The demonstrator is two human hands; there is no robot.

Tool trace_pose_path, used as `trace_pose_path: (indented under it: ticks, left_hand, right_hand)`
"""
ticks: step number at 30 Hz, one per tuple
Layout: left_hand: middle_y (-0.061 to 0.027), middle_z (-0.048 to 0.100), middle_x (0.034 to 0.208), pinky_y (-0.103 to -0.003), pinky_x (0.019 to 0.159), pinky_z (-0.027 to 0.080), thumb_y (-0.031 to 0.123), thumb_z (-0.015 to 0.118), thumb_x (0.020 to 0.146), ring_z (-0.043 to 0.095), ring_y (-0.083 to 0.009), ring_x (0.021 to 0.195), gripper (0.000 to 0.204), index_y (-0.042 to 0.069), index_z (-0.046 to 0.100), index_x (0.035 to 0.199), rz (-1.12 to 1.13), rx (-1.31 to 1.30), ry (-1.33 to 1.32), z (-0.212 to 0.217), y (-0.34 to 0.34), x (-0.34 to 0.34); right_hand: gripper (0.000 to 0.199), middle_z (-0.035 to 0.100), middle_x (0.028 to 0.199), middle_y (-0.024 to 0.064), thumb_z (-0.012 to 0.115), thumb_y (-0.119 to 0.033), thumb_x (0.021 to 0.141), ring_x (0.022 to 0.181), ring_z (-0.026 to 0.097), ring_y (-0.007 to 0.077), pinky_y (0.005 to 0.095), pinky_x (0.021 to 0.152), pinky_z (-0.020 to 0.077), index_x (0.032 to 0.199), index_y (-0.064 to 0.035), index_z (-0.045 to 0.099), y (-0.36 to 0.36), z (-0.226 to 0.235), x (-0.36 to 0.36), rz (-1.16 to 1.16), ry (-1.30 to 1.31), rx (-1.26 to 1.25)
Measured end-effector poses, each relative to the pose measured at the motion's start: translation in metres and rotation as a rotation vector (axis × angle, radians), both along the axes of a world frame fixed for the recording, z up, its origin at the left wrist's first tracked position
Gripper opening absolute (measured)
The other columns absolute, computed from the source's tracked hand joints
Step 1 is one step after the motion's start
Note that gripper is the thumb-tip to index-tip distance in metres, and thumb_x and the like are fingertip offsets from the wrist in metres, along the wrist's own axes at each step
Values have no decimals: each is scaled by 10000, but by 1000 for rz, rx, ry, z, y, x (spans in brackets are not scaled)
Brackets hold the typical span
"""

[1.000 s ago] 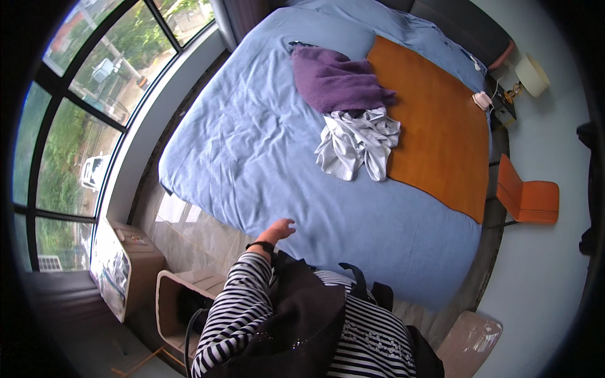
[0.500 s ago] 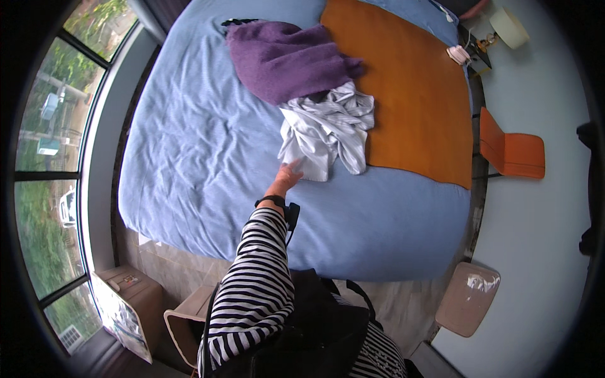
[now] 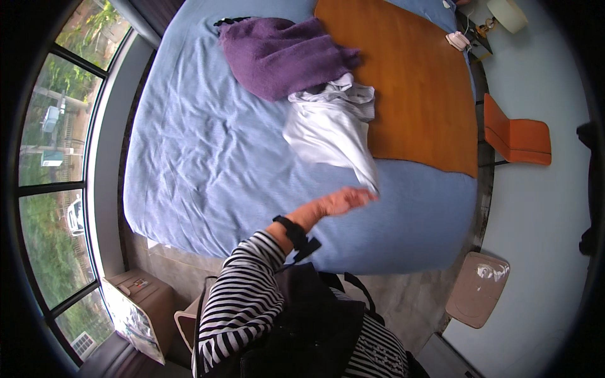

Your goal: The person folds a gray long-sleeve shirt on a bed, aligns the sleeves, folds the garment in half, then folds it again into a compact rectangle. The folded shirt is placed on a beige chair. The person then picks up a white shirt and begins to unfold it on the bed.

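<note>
My left hand (image 3: 343, 201), in a striped sleeve with a black wrist band, reaches out over the blue bed sheet (image 3: 208, 164). Its fingers are closed on the lower corner of a white garment (image 3: 331, 135). The garment is stretched out from the pile toward the bed's near edge. Its upper part lies against a crumpled purple cloth (image 3: 280, 53) and the edge of an orange cover (image 3: 409, 82). The hand is slightly blurred. My right hand is out of sight.
A large window (image 3: 57, 157) runs along the left of the bed. An orange chair (image 3: 517, 135) stands to the right, and a beige lidded bin (image 3: 478, 290) sits on the floor at lower right. A lamp (image 3: 507, 12) is on a bedside table. A small cabinet (image 3: 142, 299) is at lower left.
My left hand moved from the bed's edge to the white garment, took hold of it and drew a corner out toward the near right. The view has shifted closer over the bed.
</note>
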State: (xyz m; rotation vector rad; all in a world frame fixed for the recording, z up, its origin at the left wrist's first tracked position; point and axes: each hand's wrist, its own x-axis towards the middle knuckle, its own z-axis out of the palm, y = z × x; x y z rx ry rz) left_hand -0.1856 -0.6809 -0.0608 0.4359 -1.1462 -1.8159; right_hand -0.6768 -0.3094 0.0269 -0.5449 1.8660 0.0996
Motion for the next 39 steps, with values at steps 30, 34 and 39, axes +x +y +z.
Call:
trace_pose_path:
  ticks: [30,34,39]
  left_hand:
    - [-190,296,1578,-658,989,447,563,746,837,347,-396,1419,1007,159,207,1585,431,1089,-591,0,146,23]
    - [-225,317,1557,-461,1078,454,446,840,743,424,-415,1378,1113,165,174,1590,280,720,-1184,-57,138,-22]
    - [-230,386,1465,-439,1077,453,319,858,710,463,-417,1328,1037,134,257,1535,416,693,-1326,-76,148,-44]
  right_hand:
    - [267,690,943,110,512,-32,811,863,647,196,297,816,500,1005,39,681,-216,168,138,1020,-926,-533]
    - [239,675,894,137,543,-24,757,786,625,241,335,717,485,934,56,683,-198,224,86,766,-718,-604]
    - [49,592,738,124,542,-8,755,667,562,213,330,633,462,767,15,583,-149,269,47,424,-382,-1274]
